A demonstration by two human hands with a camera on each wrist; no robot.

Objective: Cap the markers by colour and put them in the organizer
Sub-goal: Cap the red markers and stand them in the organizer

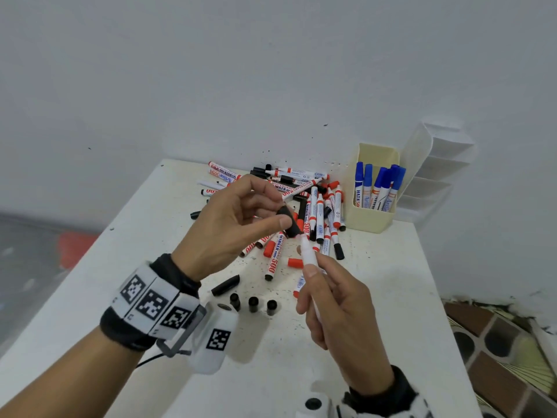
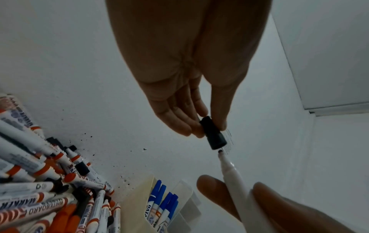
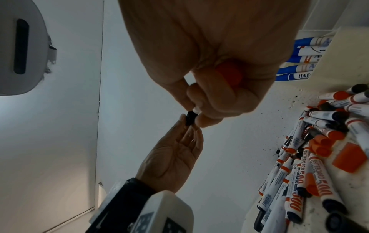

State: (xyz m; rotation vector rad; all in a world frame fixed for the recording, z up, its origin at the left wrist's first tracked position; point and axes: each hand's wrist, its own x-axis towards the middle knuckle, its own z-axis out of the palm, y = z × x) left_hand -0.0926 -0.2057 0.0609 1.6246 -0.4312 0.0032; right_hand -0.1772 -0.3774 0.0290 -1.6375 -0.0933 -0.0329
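left hand [image 1: 229,218] raised over the white speckled table [image 1: 144,236], thumb and fingertips pinching a short black plastic cap [image 1: 288,220], open end facing down toward the marker tip. right hand [image 1: 337,300] fingers curled round a white-barrelled uncapped marker [image 1: 308,251], held tilted up, its dark nib just below the cap mouth; left wrist view shows a small gap, nib not yet inside. an orange end shows inside the right palm in the right wrist view, cannot tell what it is. behind the hands a loose pile of white whiteboard markers with orange and black caps [image 1: 313,206] lies on the table. three black caps [image 1: 253,303] stand in a row near the left wrist, another black cap [image 1: 225,285] lies beside them. cream plastic organizer bin [image 1: 369,220] at the back right holds capped blue markers [image 1: 378,188] upright, next to a white tiered organizer [image 1: 437,164] against the wall.
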